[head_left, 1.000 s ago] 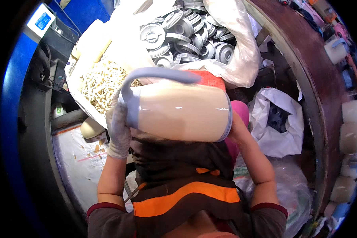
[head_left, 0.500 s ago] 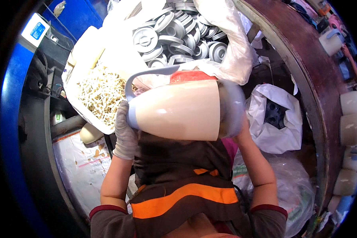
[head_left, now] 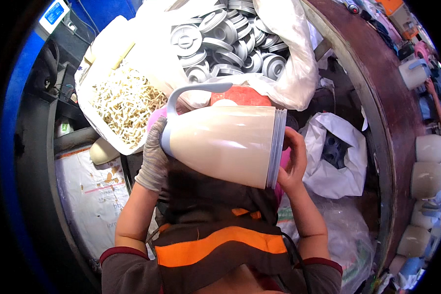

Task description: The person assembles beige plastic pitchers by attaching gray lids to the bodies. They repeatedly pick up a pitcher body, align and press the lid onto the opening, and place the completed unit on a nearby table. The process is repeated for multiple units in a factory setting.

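Note:
A cream vacuum jug [head_left: 220,139] with a grey-blue curved handle and collar lies sideways before my torso. My left hand [head_left: 155,154], in a striped knit glove, is closed on its collar end, below the handle. At the opposite end is a ridged grey-blue base ring [head_left: 277,149]. My bare right hand [head_left: 295,159] is beside that ring, fingers curved and apart from the thumb, with a gap showing between palm and ring. The thumb is close to the ring's edge; whether it touches I cannot tell.
Beyond the jug, a white bag [head_left: 301,83] holds many grey round ridged caps [head_left: 186,40]. At left, a sack of small cream pieces [head_left: 127,105] stands open. Another white bag [head_left: 350,169] with dark parts is at right. More jugs [head_left: 428,181] line the brown bench [head_left: 377,98].
The blurred grey-blue part at the jug's base end now shows as a sharp ridged ring. My right hand's fingers have come into view, apart. The jug's base end has tipped slightly toward me.

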The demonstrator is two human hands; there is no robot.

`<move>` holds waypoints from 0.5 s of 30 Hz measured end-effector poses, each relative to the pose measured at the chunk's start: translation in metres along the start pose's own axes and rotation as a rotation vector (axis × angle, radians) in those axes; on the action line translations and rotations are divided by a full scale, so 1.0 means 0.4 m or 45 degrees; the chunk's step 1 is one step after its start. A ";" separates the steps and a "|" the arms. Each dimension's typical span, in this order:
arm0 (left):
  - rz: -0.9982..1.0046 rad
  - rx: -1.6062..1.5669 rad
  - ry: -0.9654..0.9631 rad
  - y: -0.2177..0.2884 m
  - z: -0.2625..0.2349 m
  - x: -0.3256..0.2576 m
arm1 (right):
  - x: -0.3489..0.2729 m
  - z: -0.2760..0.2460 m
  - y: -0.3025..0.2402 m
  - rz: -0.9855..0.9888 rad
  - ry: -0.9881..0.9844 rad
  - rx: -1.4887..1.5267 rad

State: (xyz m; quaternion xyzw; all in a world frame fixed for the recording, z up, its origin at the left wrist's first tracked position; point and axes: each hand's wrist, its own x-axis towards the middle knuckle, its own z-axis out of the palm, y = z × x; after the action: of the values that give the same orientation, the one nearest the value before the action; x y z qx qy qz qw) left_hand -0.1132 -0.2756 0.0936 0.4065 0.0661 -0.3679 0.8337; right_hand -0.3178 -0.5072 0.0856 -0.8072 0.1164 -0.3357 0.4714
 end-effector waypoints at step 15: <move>0.527 0.456 -0.136 0.038 0.097 -0.069 | -0.024 0.099 0.070 0.761 0.209 0.812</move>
State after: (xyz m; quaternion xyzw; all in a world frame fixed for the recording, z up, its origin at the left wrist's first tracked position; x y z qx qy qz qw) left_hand -0.1301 -0.2824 0.1401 0.5323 -0.1287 -0.2165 0.8082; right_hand -0.2956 -0.4899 0.0447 -0.5229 0.2726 -0.2668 0.7623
